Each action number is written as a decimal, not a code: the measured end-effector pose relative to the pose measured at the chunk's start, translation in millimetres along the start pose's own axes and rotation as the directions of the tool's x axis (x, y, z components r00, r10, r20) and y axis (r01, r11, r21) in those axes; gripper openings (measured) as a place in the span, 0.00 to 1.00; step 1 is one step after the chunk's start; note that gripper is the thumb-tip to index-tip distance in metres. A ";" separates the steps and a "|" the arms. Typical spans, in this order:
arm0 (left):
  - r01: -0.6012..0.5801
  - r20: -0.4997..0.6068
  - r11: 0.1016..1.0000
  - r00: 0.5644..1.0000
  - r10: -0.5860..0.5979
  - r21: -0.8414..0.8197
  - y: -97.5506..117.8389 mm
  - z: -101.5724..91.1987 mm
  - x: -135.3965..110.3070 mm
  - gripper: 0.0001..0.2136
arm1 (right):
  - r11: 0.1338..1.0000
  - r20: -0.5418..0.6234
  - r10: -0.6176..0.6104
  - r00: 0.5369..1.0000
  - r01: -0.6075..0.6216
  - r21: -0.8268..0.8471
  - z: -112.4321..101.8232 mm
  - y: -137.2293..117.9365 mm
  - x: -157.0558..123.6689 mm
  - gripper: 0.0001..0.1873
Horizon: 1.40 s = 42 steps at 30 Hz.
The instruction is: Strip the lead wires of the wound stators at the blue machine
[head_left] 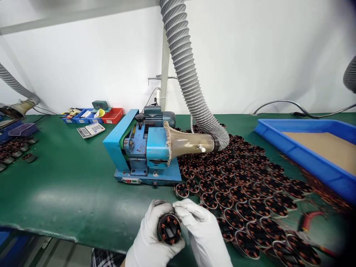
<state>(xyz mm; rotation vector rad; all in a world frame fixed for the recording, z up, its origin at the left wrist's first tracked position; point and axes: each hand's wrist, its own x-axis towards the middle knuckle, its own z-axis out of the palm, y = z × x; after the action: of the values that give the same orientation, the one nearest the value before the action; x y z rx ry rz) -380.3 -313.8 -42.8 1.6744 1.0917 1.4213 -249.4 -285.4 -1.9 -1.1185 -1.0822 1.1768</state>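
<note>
In a white glove, my left hand [151,237] is wrapped round a copper-wound motor stator [169,228], its round open face turned toward me. My right hand [201,228], gloved too, has thumb and fingers pinched together at the stator's upper right edge. Whatever lies between those fingertips is too small to make out. Both hands are low in view, over the near edge of the green table [69,200]. Many similar stators [236,196] stand close together to the right of my hands.
Ahead stands a blue belt machine [150,148] with a funnel [191,142] and grey hose [186,63]. Red-handled pliers [308,222] lie right, near a blue tray [300,148] and wire scraps [322,189]. A calculator [91,130] and small bins [112,115] sit at left.
</note>
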 end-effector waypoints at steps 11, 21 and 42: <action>0.153 -0.113 0.987 0.981 -0.157 -0.042 -7.5 -8.4 -1.9 0.27 | 0.744 0.110 -0.512 0.852 0.504 -0.440 -9.3 5.9 -5.9 0.13; 0.341 -0.331 0.927 0.866 -0.375 -0.159 -34.2 14.6 53.6 0.18 | 0.850 0.059 -0.222 0.973 0.223 -0.477 37.1 24.2 41.9 0.15; 0.309 -0.299 0.882 0.856 -0.421 -0.357 -27.0 27.0 95.3 0.18 | 0.931 0.006 -0.150 0.989 0.143 -0.336 39.6 14.0 75.1 0.12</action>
<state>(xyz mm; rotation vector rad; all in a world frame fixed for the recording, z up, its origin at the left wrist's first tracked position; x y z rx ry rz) -353.1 -215.4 -31.8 0.9382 1.2483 1.5806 -284.4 -207.0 -7.7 -1.2811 -1.3614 0.8806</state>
